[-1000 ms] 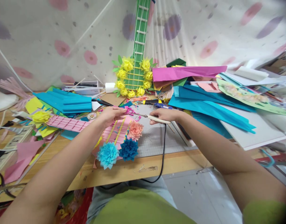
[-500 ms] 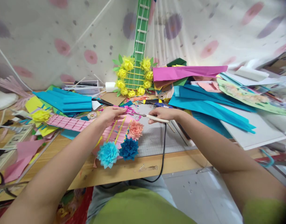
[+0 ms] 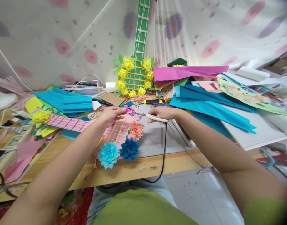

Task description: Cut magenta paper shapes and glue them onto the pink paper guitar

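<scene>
My right hand (image 3: 158, 113) is closed around the white handles of a pair of scissors (image 3: 157, 118). The metal blades point left toward my left hand (image 3: 114, 115). The fingers of that hand are pinched together at a magenta paper strip (image 3: 128, 108), partly hidden behind the fingertips. Under my left forearm lies a pink paper guitar (image 3: 108, 132) with yellow bars and white strings. A light blue paper flower (image 3: 108, 155), a dark blue paper flower (image 3: 129, 149) and a peach paper flower (image 3: 136, 130) decorate its edge.
A green paper guitar (image 3: 138, 75) with yellow flowers leans at the back. Blue folded paper lies left (image 3: 73, 101) and right (image 3: 211, 104). A grey cutting mat (image 3: 152, 140) is under the scissors. A black cord (image 3: 164, 156) hangs over the table edge.
My right hand and the scissors have shifted very slightly left. My left hand stays almost in the same place, still pinched at the magenta strip.
</scene>
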`<move>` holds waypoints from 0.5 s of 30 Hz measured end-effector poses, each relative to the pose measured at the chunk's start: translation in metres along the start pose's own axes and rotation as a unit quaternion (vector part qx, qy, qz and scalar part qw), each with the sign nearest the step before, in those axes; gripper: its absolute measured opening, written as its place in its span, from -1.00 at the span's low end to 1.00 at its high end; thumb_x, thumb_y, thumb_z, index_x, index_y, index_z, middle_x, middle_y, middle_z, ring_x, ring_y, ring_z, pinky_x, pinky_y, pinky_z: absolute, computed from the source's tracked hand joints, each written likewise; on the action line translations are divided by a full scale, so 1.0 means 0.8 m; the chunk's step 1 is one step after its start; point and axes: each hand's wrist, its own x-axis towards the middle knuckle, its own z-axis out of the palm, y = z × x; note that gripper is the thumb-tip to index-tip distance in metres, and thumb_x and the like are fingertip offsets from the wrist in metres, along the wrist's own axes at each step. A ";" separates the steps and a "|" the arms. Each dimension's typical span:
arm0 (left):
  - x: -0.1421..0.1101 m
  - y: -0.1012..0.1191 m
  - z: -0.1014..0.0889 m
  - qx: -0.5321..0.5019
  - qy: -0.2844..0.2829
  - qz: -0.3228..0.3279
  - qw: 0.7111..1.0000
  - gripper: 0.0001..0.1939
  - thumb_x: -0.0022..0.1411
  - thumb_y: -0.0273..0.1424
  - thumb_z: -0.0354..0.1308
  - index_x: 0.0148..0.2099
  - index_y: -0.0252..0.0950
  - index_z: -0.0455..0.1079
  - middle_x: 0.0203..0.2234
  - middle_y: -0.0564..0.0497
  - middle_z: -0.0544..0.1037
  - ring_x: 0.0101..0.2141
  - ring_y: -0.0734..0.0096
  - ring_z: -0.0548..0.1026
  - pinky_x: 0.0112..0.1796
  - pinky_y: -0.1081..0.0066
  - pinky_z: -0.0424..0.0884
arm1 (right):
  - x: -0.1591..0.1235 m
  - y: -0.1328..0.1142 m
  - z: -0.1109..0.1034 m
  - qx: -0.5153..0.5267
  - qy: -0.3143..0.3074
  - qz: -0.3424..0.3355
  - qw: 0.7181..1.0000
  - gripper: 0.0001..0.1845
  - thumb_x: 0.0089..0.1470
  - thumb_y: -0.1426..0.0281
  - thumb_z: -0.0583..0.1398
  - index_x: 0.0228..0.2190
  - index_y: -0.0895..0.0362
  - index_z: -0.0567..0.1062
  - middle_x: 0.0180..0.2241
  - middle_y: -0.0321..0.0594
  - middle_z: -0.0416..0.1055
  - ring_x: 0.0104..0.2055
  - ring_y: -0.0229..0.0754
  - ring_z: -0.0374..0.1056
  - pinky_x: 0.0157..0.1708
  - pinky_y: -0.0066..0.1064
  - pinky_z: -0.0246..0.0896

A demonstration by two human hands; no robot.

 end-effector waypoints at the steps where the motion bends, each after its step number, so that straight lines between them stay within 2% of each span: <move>1: 0.000 0.000 0.000 -0.001 0.001 -0.001 1.000 -0.84 -0.17 -0.43 0.31 -0.46 -0.38 0.47 -0.42 -0.10 0.55 -0.40 0.46 0.49 -0.40 0.54 0.40 | 0.000 0.001 0.000 -0.001 0.000 0.001 1.000 -0.48 -0.21 -0.09 0.10 -0.54 0.14 0.37 -0.58 -0.32 0.19 -0.52 -0.31 0.07 -0.52 -0.45 -0.13; 8: 0.001 -0.002 -0.002 -0.011 -0.003 0.000 1.000 -0.83 -0.19 -0.43 0.32 -0.45 -0.39 0.47 -0.43 -0.10 0.55 -0.41 0.46 0.49 -0.39 0.53 0.41 | 0.001 0.003 0.000 -0.010 0.011 0.012 1.000 -0.48 -0.21 -0.09 0.10 -0.60 0.15 0.30 -0.62 -0.36 0.10 -0.55 -0.34 0.00 -0.52 -0.45 -0.16; 15: 0.002 -0.003 -0.002 -0.009 -0.006 -0.002 1.000 -0.83 -0.19 -0.43 0.32 -0.45 -0.38 0.49 -0.40 -0.11 0.55 -0.40 0.47 0.48 -0.44 0.57 0.39 | -0.001 0.001 0.001 -0.020 0.037 0.024 0.999 -0.49 -0.23 -0.08 0.12 -0.62 0.16 0.32 -0.64 -0.37 0.08 -0.56 -0.35 -0.01 -0.52 -0.46 -0.18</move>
